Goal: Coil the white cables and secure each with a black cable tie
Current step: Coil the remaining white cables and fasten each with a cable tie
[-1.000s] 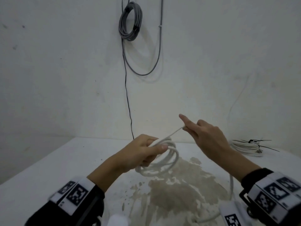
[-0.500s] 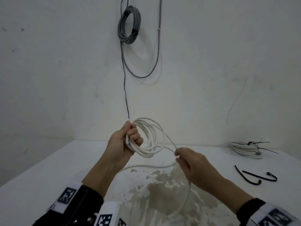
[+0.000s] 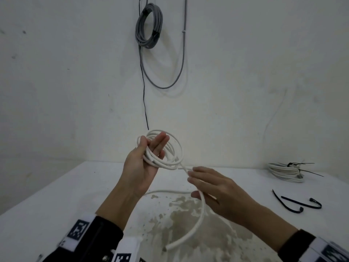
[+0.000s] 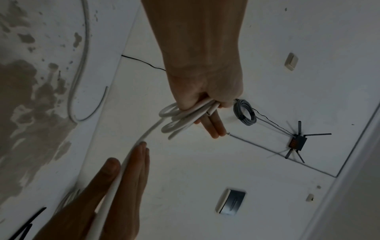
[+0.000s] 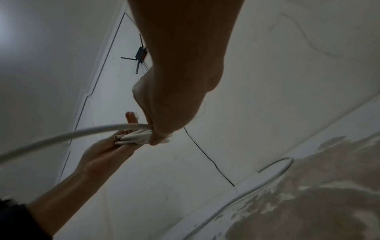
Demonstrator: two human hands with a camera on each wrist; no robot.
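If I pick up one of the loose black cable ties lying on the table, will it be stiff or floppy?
Probably springy rather than limp: each black cable tie keeps a smooth curved hook shape on the table. Likely very light, being so thin. It may slide when pushed, since it looks to rest on only part of its length.

No readable words, brand names or numbers appear in any view. The only signs are black-and-white square coded markers (image 3: pixel 80 229) printed on the white bands worn at both wrists, at about seven and five o'clock in the head view; they carry block patterns, not letters. A small dark device (image 4: pixel 297 142) on the wall shows an orange patch, too small and blurred to read.
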